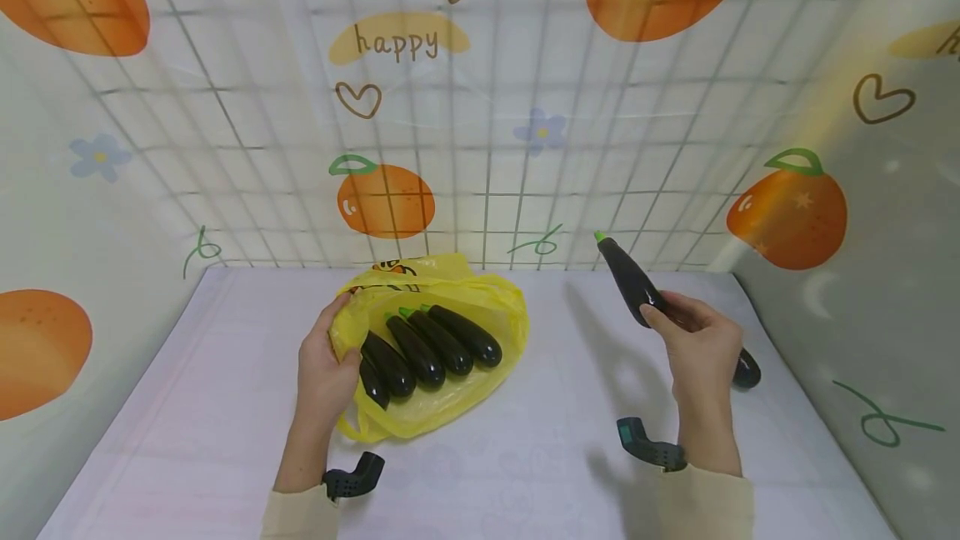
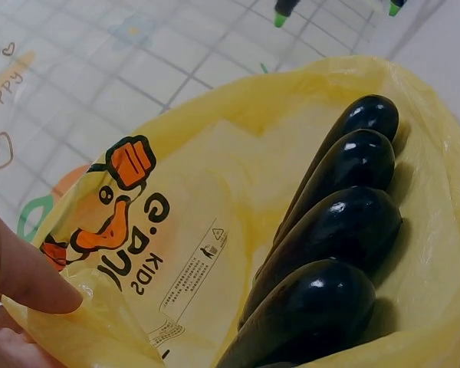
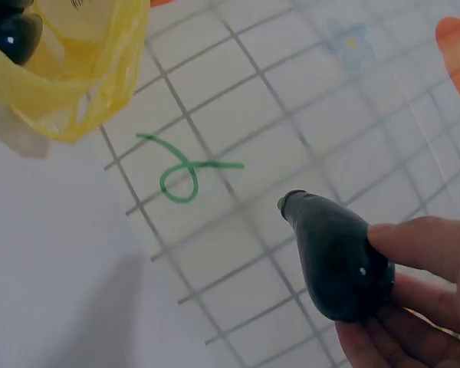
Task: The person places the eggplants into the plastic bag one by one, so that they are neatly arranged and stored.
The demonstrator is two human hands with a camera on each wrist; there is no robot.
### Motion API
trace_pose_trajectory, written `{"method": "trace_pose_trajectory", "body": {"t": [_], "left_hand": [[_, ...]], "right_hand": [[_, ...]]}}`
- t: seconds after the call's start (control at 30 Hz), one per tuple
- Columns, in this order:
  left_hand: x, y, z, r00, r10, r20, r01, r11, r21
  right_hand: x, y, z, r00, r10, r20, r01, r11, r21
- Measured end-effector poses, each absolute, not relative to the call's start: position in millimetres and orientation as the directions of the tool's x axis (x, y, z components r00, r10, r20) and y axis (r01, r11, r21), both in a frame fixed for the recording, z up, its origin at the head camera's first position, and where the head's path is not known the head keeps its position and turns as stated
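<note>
A yellow plastic bag [image 1: 450, 419] lies with its mouth toward me, and several dark, glossy eggplants [image 1: 423, 352] lie side by side inside. My left hand [image 1: 326, 365] pinches the bag's left edge between thumb and fingers; the left wrist view shows the thumb [image 2: 42, 284] on the yellow plastic. On the right, my right hand [image 1: 701, 340] holds one eggplant [image 1: 626, 273] above the table, tilted, its green stem end pointing up and left. In the right wrist view thumb and fingers grip this eggplant [image 3: 337, 261] near its rounded end.
Another eggplant [image 1: 746, 369] lies on the table at the right, partly hidden behind my right hand. A white table [image 1: 510, 482] extends beneath, with printed cloth walls [image 1: 487, 123] at the back and both sides.
</note>
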State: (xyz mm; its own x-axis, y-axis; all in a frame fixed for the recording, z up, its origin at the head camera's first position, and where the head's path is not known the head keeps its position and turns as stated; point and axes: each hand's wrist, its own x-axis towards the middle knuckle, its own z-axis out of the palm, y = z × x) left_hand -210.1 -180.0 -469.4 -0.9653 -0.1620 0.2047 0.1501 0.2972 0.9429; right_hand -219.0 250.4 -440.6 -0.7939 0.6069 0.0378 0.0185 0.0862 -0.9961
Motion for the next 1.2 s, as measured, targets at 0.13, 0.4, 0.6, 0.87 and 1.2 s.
{"method": "trace_pose_trajectory", "body": {"t": [0.13,0.4,0.6,0.87,1.2], "left_hand": [[-210.6,-180.2,-469.7,-0.963,-0.164,0.212,0.153,0.309,0.938],[-210.3,-180.7,-472.0,-0.965,-0.161,0.210,0.153,0.307,0.939],[-210.4,-181.2,-472.7,-0.964,-0.147,0.220,0.170,0.291,0.941],[-210.2,-181.0,-471.6,-0.964,-0.146,0.220,0.167,0.309,0.936],[-211.2,-180.7,-472.5,-0.965,-0.144,0.219,0.167,0.302,0.938]], "right_hand": [[-219.3,238.2,-437.0,-0.807,0.586,0.071,-0.003,0.115,-0.993],[-216.5,219.3,-430.0,-0.841,0.526,0.131,-0.054,0.159,-0.986],[-213.8,202.8,-422.9,-0.861,0.475,0.185,-0.141,0.126,-0.982],[-211.0,179.4,-418.3,-0.890,0.396,0.226,-0.179,0.153,-0.972],[-208.2,159.7,-418.1,-0.917,0.313,0.246,-0.206,0.155,-0.966]]}}
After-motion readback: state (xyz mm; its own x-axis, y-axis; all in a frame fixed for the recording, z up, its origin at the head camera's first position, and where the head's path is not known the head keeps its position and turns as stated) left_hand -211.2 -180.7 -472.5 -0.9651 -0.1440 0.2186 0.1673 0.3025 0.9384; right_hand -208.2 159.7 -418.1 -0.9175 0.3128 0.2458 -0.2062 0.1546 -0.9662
